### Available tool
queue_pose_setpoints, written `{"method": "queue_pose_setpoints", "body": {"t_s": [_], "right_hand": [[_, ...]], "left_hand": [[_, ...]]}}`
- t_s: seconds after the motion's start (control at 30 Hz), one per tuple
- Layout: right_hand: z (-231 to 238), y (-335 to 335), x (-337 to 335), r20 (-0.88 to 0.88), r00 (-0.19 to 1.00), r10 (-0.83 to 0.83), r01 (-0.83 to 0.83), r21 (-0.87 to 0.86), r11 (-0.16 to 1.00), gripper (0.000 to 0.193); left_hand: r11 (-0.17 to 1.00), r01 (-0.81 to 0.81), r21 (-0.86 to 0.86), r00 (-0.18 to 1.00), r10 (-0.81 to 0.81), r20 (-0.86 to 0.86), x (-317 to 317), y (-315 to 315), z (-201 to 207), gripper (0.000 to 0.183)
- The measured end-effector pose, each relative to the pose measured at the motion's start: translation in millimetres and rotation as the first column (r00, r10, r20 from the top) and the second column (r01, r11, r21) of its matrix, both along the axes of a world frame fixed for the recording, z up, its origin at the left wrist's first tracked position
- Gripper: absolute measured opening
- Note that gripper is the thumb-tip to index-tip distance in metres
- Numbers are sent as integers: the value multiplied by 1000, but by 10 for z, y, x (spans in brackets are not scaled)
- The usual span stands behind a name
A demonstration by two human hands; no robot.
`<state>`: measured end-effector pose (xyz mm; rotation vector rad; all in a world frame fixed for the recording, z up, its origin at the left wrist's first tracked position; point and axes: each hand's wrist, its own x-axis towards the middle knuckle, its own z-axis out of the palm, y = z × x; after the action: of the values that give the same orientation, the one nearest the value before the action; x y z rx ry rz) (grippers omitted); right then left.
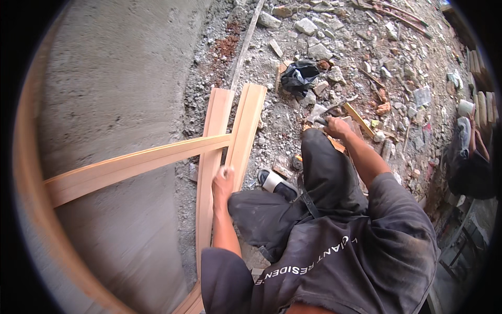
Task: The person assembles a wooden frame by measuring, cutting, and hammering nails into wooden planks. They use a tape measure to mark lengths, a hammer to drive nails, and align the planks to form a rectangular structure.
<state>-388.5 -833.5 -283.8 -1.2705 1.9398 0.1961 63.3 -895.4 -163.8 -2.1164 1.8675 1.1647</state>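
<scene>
My left hand [223, 181] is closed in a fist over the two long, pale wooden boards, near the gap between them. What its fingers hold, if anything, is hidden. The left board [216, 118] and the right board [248, 112] lie nearly side by side, and a wooden crosspiece [138, 159] meets them from the left. Out to the right, beyond my knee, my right hand [339, 127] is wrapped round the dark handle of a tool [320, 121]; its kind is unclear.
A rough concrete wall [120, 68] stands at left, with a curved-looking wooden frame edge [31, 157] before it. Rubble [319, 51] covers the ground, with a black plastic bag [299, 77] and a yellow strip [358, 120]. Another person [470, 167] is at far right.
</scene>
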Motion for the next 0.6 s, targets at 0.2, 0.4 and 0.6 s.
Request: {"method": "queue_pose_setpoints", "body": {"t_s": [0.2, 0.4, 0.6], "right_hand": [[-1223, -579, 61, -60, 993, 100, -110, -203, 973, 28], [-1712, -278, -82, -84, 996, -37, -12, -521, 854, 19], [-1243, 875, -574, -93, 781, -617, 527, -432, 732, 31]], "left_hand": [[970, 30, -243, 997, -10, 82, -159, -513, -1902, 67], [982, 90, -167, 974, -51, 223, -475, -344, -2582, 85], [987, 101, -128, 968, -68, 241, -397, -286, -2535, 80]]}}
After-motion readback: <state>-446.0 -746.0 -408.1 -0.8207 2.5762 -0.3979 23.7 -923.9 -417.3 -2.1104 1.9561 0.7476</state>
